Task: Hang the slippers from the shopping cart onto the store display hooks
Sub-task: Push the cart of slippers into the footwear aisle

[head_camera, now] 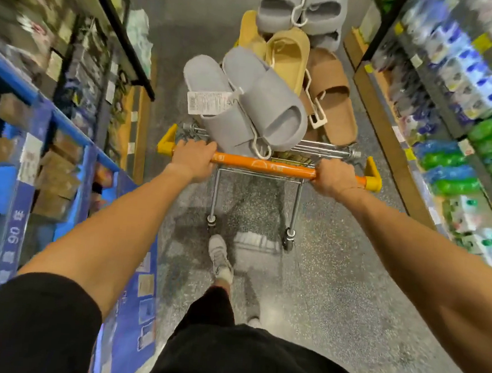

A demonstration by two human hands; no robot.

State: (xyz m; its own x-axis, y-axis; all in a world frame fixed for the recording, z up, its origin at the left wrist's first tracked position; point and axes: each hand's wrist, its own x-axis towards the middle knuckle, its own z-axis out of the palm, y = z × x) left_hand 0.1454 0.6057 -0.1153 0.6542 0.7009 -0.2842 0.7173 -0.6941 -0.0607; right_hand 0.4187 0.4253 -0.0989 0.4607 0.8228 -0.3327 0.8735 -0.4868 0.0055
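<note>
Head view, looking down an aisle. We see our left hand (193,160) and our right hand (335,178), each with fingers curled round the orange handle bar (265,166) of the shopping cart (302,149), one near each yellow end cap. The slippers are piled in the cart basket, ahead of the bar: nearest us a grey pair (245,99), clipped to a white plastic hanger and bearing a white printed tag (208,102), leans over the basket's near rim; behind it lies a yellow pair (289,55); to the right a brown pair (331,93), also on a white hanger; farthest off, a second grey pair (302,9) tops the heap. Stocked shelves flank the aisle: a blue-framed rack (23,141) with brown cartons on our left, shelves of packaged goods (463,93) in blue, white and green on our right, both blurred. Below the cart, a foot in a pale sneaker (219,257) is planted on the speckled floor (334,280); black shorts and black sleeves fill the lower edge.
</note>
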